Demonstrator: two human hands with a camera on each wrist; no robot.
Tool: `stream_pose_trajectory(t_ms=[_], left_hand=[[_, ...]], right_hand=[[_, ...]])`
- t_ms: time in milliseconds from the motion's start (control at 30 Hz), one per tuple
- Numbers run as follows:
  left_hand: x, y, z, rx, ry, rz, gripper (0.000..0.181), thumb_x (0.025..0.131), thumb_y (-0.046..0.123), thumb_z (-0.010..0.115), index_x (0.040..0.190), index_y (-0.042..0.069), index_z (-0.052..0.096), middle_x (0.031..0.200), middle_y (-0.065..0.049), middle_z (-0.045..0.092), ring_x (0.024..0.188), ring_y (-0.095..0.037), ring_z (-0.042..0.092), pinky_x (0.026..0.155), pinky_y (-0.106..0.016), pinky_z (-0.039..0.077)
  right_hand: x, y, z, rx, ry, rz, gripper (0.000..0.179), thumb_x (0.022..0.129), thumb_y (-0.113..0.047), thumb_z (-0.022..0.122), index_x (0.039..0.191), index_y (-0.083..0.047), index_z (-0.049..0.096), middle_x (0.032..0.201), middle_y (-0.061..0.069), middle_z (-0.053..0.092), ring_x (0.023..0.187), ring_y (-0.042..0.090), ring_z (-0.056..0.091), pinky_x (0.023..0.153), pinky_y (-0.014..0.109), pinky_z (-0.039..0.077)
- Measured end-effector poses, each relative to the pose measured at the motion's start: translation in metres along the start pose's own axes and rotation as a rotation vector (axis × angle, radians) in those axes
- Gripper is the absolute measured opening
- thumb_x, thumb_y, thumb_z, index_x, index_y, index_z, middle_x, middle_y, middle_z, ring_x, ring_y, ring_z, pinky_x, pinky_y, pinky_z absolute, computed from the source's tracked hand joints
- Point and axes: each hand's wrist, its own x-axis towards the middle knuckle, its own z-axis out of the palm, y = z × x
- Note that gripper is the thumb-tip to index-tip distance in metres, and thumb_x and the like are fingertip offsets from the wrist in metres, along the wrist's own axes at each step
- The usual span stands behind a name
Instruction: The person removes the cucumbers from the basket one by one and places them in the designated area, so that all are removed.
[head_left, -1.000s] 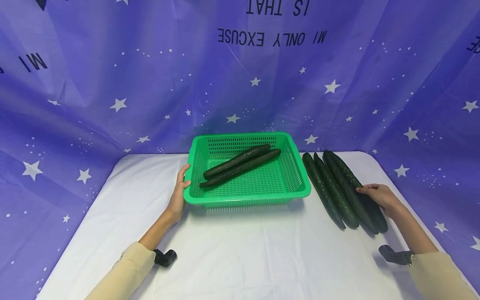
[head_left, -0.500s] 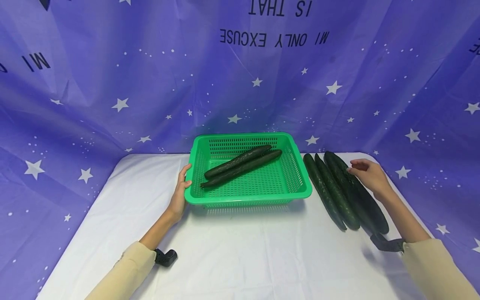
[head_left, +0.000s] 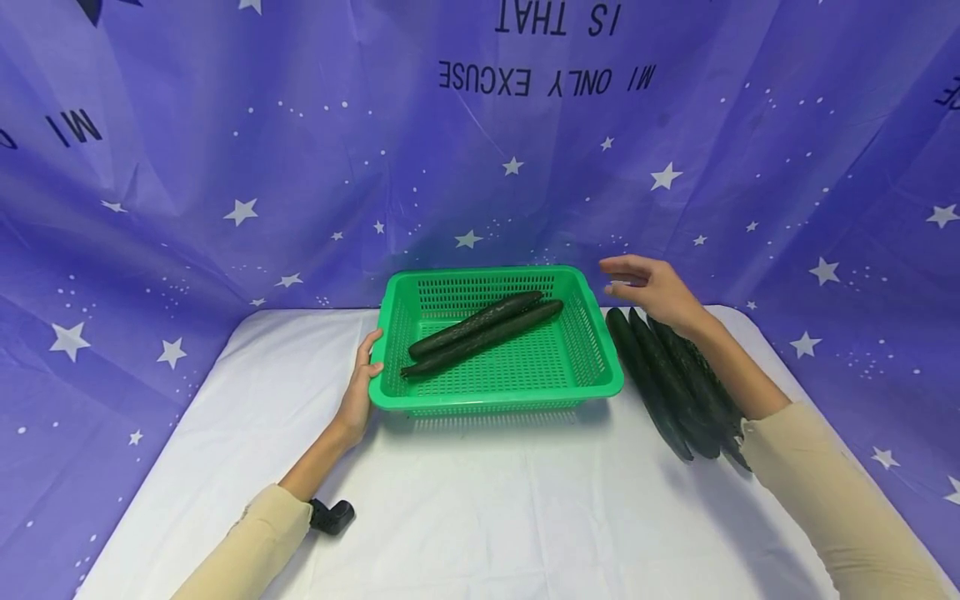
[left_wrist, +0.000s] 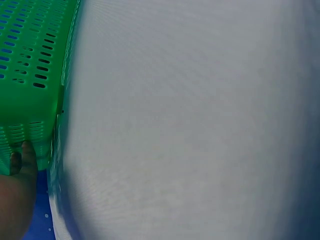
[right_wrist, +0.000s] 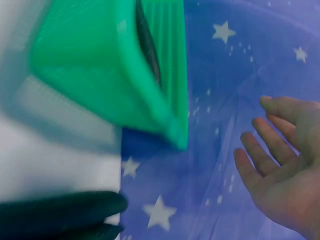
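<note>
The green basket point(head_left: 495, 401), long axis laid 9-to-3 o'clock, is situated at 8 o'clock from the empty right hand point(head_left: 656, 292) (fingers relaxed), its 9-o'clock end touched by the left hand point(head_left: 356, 392), fingers extended.

Head view bright, shadows point(head_left: 738, 517) soft; basket point(right_wrist: 100, 70) blurred, seemingly unfocused, in right wrist view.

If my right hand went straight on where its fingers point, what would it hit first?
The way looks free: your right hand points left, seemingly above the green basket. Depth is unclear; if lower, perhaps its rim.
</note>
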Motion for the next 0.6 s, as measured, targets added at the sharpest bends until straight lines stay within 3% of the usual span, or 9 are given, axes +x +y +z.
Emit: stream_pose_trajectory(t_ms=[300,500,600], left_hand=[[-0.001,0.001,0.000,0.012,0.001,0.000,0.064,0.099,0.022,0.030,0.160,0.015,0.013,0.165,-0.005,-0.004,0.148,-0.024,-0.012,0.114,-0.057,-0.005],[0.000,0.001,0.000,0.021,-0.001,-0.008,0.064,0.098,0.022,0.030,0.160,0.017,0.013,0.165,-0.004,-0.004,0.148,-0.024,-0.013,0.113,-0.058,-0.006],[0.000,0.001,0.000,0.023,0.000,-0.011,0.064,0.099,0.023,0.030,0.160,0.018,0.013,0.165,-0.003,-0.004,0.148,-0.024,-0.014,0.113,-0.058,-0.007]], right_hand=[[0.053,-0.033,0.042,0.027,-0.185,-0.128,0.043,0.097,-0.006,0.064,0.138,0.000,0.056,0.141,0.020,0.053,0.131,0.039,0.047,0.101,0.050,0.042],[0.080,-0.038,0.070,0.014,-0.268,-0.145,0.043,0.095,0.000,0.064,0.137,0.004,0.056,0.139,0.023,0.053,0.131,0.038,0.046,0.103,0.049,0.040],[0.092,-0.038,0.083,-0.041,-0.310,-0.148,0.044,0.094,0.000,0.064,0.137,0.006,0.055,0.139,0.024,0.054,0.131,0.038,0.047,0.104,0.048,0.039]])
